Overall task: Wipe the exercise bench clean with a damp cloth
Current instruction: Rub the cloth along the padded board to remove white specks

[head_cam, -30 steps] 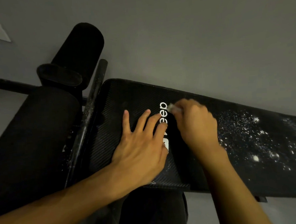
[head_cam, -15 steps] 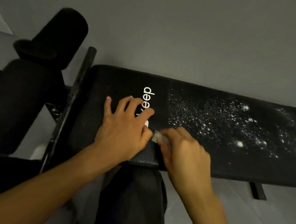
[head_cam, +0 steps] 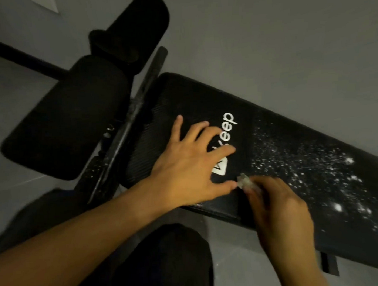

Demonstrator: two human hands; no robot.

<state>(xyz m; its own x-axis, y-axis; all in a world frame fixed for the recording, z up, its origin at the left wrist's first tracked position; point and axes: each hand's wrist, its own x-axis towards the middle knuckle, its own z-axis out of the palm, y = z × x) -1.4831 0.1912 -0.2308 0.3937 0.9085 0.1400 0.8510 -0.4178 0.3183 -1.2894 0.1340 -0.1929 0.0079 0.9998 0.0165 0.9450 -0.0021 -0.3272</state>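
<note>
- We look down on a black padded exercise bench [head_cam: 203, 97] that runs from the middle of the view out towards 4 o'clock, above a grey floor [head_cam: 287, 37].
- Its cover has a fine ribbed weave, with a white logo [head_cam: 228, 127] that reads "Keep" printed near the end that faces 10 o'clock.
- White specks [head_cam: 307, 168] are scattered thickly over the pad from just past the lettering to the 3 o'clock edge. The patch around the logo looks plain black.
- The left hand [head_cam: 185, 167] lies flat on the pad at the centre, its fingers spread wide and straight, partly covering the logo.
- The right hand [head_cam: 280, 210] sits at 5 o'clock on the near edge of the pad. Its fingers are curled round a small pale cloth [head_cam: 244, 180], and only a crumpled corner shows.
- The cloth rests on the pad and touches the tip of the left thumb.
- Two black foam rollers [head_cam: 71, 119] and a dark metal bar [head_cam: 137, 106] stand at 10 o'clock, just beyond the end of the pad.
- A dark trouser leg [head_cam: 169, 265] fills 6 o'clock.
- A second ago the right hand and cloth were at the far side of the lettering. They have since come down to the near edge, where they also were half a second ago.
- The left hand has stayed pressed over the logo throughout.
</note>
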